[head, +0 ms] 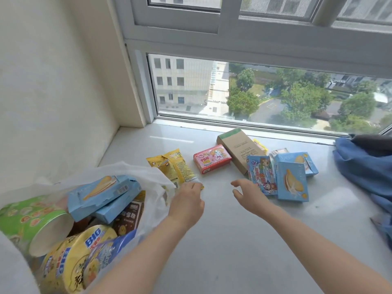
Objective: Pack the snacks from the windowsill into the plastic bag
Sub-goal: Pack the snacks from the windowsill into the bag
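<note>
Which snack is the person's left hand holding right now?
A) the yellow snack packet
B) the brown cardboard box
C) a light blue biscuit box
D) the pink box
A: the left hand pinches the lower end of the yellow snack packet beside the plastic bag, while the right hand hangs open, touching nothing.

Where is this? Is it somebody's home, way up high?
Probably a room in a tall building, maybe a flat. A wide white windowsill sits under a sliding window, and you look down on treetops and a road far below. Snack boxes and blue clothes lie on the sill.
</note>
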